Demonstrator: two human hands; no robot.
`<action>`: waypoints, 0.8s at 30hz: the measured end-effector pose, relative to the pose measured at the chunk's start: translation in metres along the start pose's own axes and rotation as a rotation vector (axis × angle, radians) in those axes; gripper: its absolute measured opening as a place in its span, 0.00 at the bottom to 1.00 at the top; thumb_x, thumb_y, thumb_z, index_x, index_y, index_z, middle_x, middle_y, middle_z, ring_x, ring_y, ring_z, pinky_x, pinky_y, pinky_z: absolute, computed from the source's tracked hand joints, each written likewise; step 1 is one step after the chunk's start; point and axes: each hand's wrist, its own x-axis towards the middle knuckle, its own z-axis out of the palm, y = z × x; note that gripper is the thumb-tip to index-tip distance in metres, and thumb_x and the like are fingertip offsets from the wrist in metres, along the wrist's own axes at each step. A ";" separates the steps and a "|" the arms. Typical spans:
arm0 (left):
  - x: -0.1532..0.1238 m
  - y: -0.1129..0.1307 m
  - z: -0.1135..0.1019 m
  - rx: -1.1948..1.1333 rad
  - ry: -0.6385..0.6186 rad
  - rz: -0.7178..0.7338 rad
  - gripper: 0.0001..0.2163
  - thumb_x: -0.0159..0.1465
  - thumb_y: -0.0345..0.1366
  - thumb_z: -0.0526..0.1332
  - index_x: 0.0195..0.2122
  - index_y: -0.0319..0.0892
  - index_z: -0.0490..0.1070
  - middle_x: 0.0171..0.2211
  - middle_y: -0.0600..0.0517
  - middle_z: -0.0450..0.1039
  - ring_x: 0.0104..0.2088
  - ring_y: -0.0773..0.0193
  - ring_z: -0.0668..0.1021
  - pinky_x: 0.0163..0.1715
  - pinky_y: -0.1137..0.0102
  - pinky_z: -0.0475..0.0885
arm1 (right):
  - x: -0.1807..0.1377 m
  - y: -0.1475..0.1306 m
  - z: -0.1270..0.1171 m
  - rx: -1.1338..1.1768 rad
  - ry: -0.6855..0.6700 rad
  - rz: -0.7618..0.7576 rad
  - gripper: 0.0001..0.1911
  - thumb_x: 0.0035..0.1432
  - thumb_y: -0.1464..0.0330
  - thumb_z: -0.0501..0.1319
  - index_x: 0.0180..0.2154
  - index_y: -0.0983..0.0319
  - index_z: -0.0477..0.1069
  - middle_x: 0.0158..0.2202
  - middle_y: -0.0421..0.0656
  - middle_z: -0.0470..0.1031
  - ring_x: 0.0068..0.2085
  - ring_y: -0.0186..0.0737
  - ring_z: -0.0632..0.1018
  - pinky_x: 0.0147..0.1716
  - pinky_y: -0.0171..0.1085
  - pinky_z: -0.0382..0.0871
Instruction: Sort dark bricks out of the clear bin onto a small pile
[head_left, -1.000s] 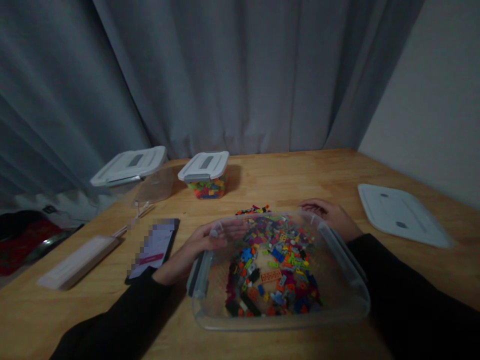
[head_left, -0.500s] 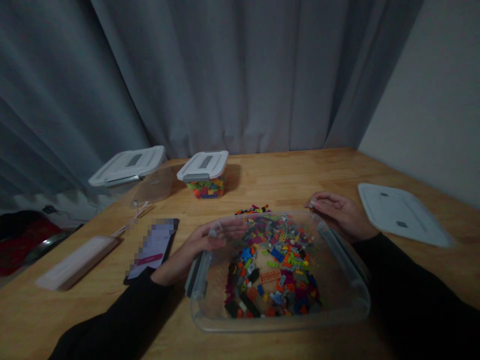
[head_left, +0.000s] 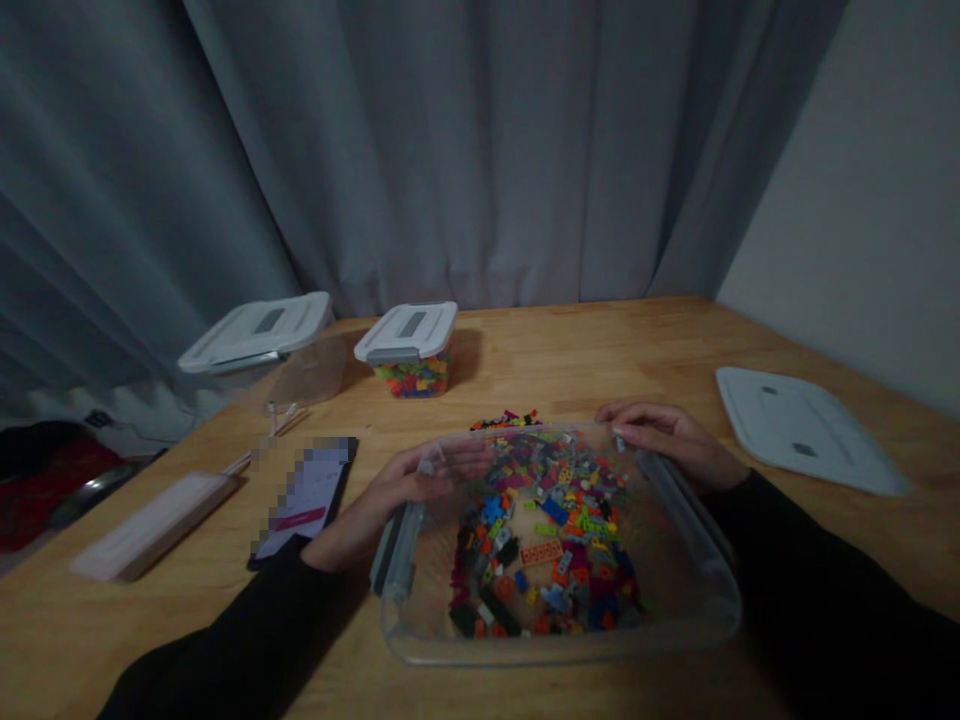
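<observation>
Between hands [head_left: 405, 482]: clear tub [head_left: 562, 655], bricks [head_left: 541, 553] inside.

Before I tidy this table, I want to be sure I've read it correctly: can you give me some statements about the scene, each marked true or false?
1. The clear bin in front of the person has coloured bricks in it. True.
2. The phone lies to the right of the bin. False: the phone lies to its left.
3. A small pile of pieces lies beyond the bin. True.
4. The left hand rests on the phone. False: the left hand is at the bin's far left corner.
5. A loose white lid lies on the right, apart from the bin. True.
</observation>
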 end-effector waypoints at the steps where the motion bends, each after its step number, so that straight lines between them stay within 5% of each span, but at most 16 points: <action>1: -0.001 0.001 0.002 0.003 0.012 -0.004 0.25 0.55 0.30 0.65 0.56 0.42 0.75 0.59 0.41 0.73 0.62 0.41 0.71 0.67 0.44 0.54 | 0.000 0.000 0.000 -0.003 -0.003 -0.002 0.04 0.58 0.62 0.69 0.35 0.53 0.81 0.48 0.40 0.79 0.53 0.40 0.77 0.57 0.42 0.67; 13: -0.010 0.010 0.015 0.060 0.102 -0.056 0.26 0.59 0.30 0.62 0.60 0.39 0.70 0.62 0.39 0.69 0.63 0.41 0.70 0.67 0.44 0.54 | -0.001 0.001 -0.001 0.015 -0.018 0.015 0.06 0.56 0.61 0.70 0.36 0.54 0.80 0.49 0.40 0.78 0.54 0.42 0.76 0.58 0.44 0.66; 18: -0.011 0.023 0.029 0.087 0.135 -0.082 0.24 0.61 0.30 0.60 0.61 0.40 0.70 0.63 0.40 0.69 0.63 0.43 0.70 0.67 0.45 0.52 | 0.002 0.002 0.002 -0.008 0.104 0.081 0.14 0.58 0.55 0.67 0.41 0.55 0.79 0.47 0.43 0.80 0.51 0.44 0.77 0.54 0.45 0.69; 21: -0.010 0.020 0.025 0.069 0.098 -0.063 0.25 0.59 0.30 0.62 0.60 0.40 0.71 0.62 0.40 0.69 0.63 0.42 0.70 0.67 0.44 0.53 | 0.007 0.012 -0.004 -0.195 0.150 0.074 0.19 0.61 0.54 0.63 0.49 0.56 0.76 0.48 0.45 0.79 0.50 0.46 0.77 0.54 0.48 0.69; 24: -0.009 0.012 0.017 0.054 0.094 -0.066 0.26 0.59 0.31 0.62 0.61 0.40 0.70 0.63 0.40 0.68 0.63 0.41 0.70 0.66 0.43 0.53 | 0.009 0.023 -0.013 -0.527 0.045 0.005 0.20 0.57 0.58 0.66 0.49 0.58 0.76 0.49 0.49 0.77 0.50 0.50 0.77 0.56 0.53 0.69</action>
